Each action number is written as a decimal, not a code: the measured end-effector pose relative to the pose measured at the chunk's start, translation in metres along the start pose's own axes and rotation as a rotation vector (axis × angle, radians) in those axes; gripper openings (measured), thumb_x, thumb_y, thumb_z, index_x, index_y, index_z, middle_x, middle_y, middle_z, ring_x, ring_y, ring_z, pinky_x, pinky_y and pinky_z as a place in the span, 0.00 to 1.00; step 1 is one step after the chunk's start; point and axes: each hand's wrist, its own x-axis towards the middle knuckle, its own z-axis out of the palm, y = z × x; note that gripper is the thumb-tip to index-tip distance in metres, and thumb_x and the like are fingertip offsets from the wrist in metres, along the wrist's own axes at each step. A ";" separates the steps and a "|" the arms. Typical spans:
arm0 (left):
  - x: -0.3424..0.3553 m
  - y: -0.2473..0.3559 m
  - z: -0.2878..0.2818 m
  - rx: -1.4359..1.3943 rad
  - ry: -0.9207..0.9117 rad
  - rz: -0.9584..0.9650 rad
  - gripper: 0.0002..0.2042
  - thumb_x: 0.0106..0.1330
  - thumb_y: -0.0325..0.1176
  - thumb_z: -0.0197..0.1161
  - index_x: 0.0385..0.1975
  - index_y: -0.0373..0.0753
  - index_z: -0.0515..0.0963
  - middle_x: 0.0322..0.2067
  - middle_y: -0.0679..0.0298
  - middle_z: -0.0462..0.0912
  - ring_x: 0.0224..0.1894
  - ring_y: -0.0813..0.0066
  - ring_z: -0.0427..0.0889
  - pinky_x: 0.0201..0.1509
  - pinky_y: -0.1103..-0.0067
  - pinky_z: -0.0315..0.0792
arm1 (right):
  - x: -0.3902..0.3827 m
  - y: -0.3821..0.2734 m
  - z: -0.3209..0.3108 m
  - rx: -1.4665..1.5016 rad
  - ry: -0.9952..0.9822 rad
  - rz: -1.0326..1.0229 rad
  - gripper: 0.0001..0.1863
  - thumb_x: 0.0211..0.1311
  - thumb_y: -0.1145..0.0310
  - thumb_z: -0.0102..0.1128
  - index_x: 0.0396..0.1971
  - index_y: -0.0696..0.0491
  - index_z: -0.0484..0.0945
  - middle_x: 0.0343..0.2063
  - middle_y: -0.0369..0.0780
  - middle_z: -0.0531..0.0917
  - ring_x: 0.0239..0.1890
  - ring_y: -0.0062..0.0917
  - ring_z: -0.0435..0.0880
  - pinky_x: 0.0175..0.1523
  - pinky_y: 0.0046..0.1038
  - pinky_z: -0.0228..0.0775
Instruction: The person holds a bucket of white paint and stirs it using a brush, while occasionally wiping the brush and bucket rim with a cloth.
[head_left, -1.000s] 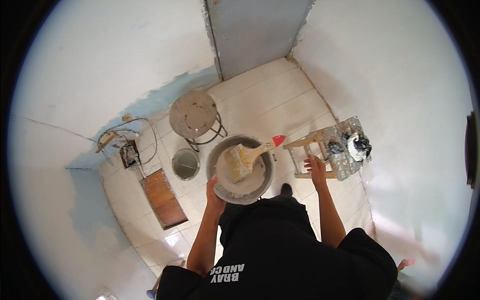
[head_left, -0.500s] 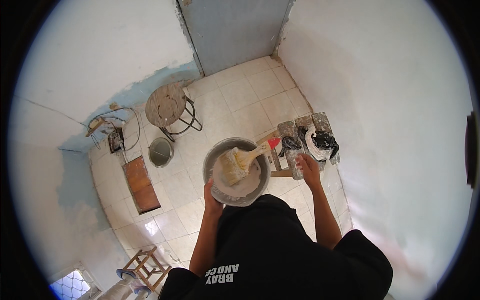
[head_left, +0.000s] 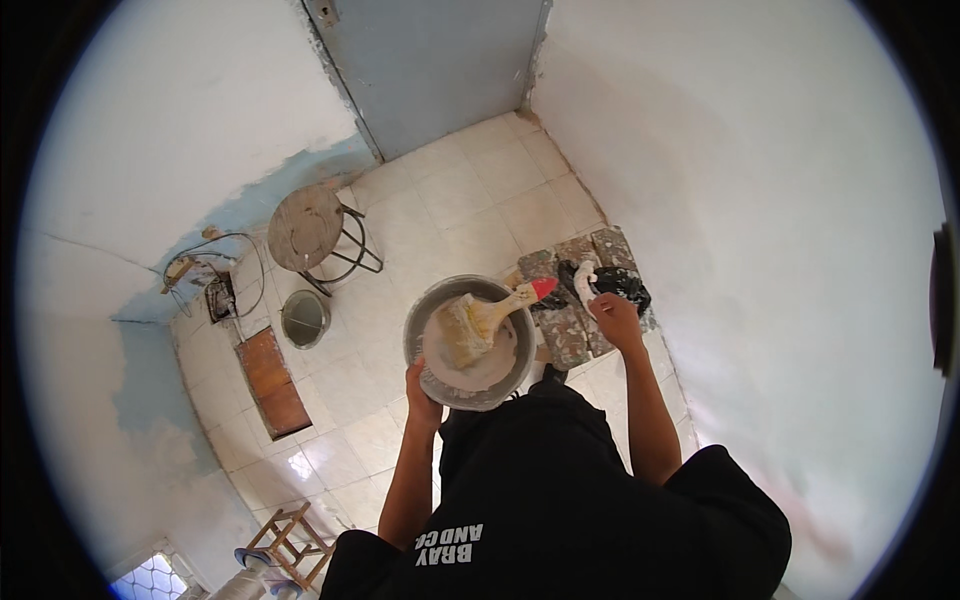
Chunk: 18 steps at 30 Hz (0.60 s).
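Left hand grips bowl, brush inside, before the person | right hand curled at bag on bench; grasp, I can't tell | bench between person and right wall | stool, bucket ahead-left

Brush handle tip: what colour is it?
The brush handle tip is red; it shows best in the head view.

Right hand: was hanging spread by the bench legs a second ago, now it's up at the plastic bag, fingers curled; can't tell if they're gripping
Plastic bag: white part's now half behind that hand
Paint-spattered bench: way nearer the bowl now
Wooden frame: popped into view, lower left
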 end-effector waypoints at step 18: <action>-0.006 -0.232 0.044 -0.223 0.075 0.057 0.31 0.59 0.51 0.46 0.59 0.37 0.64 0.56 0.56 0.71 0.58 0.61 0.69 0.62 0.66 0.62 | 0.065 0.095 0.030 -0.559 -0.044 -0.373 0.23 0.51 0.56 0.62 0.47 0.50 0.75 0.42 0.40 0.78 0.48 0.35 0.73 0.52 0.41 0.59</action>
